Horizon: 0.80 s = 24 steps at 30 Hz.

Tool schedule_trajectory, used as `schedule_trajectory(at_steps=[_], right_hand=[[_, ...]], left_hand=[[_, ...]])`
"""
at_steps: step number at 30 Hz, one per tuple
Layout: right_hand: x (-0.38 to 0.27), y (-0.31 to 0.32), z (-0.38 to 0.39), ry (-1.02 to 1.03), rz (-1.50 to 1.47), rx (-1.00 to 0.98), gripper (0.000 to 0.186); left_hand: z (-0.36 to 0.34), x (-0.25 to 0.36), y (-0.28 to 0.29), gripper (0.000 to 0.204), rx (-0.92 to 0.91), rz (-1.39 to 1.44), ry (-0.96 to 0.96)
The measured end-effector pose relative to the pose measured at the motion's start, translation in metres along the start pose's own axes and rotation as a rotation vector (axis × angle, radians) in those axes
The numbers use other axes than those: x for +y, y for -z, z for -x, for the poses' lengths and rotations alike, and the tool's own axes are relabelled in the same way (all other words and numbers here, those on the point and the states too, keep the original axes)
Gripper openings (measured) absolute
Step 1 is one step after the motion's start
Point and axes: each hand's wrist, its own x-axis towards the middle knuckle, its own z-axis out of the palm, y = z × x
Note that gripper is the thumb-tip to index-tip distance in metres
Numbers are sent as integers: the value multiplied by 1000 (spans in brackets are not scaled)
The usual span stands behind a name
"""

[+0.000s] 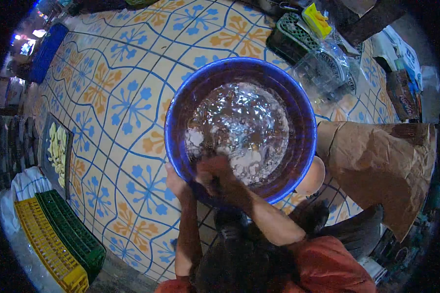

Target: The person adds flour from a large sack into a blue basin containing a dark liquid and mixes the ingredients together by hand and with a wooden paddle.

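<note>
A round blue tub (241, 60) stands between my legs. In it is a shiny, bubbly liquid (239, 115) with pale, powdery clumps (247, 162) floating toward the near side. My right hand (214, 175) reaches over the near rim into the tub. Its fingers are curled closed and blurred, close to the liquid; whatever they hold is hidden in shadow. At the tub's near left side, my left hand (178, 184) grips the wall by the rim, its fingers partly out of sight.
A brown paper sack (381, 166) and an orange-beige bowl (312, 177) sit right of the tub. Clear plastic bags (327, 71) and a dark green crate (291, 36) stand behind. Left are pale pieces on a tray (57, 154) and yellow (46, 244) and green crates (71, 227).
</note>
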Motion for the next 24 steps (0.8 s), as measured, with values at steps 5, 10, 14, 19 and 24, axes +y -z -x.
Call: schedule_trajectory(at_steps=[5,10,14,19,24], right_hand=[[-8,71,39,-390,-144,774,38],[9,133,9,-421,-347,1238,35],[37,127,-50,-145,-379,1066,27],[27,25,-38,-219,153,397,13],[62,27,83,-571,-677,386,20]], left_hand=[[-3,-12,8,44,-66,350,70],[3,0,2,45,-9,70,-39],[5,-2,-5,46,-69,163,-14],[-6,-14,15,46,-49,237,64],[6,8,-7,44,-61,126,-13]])
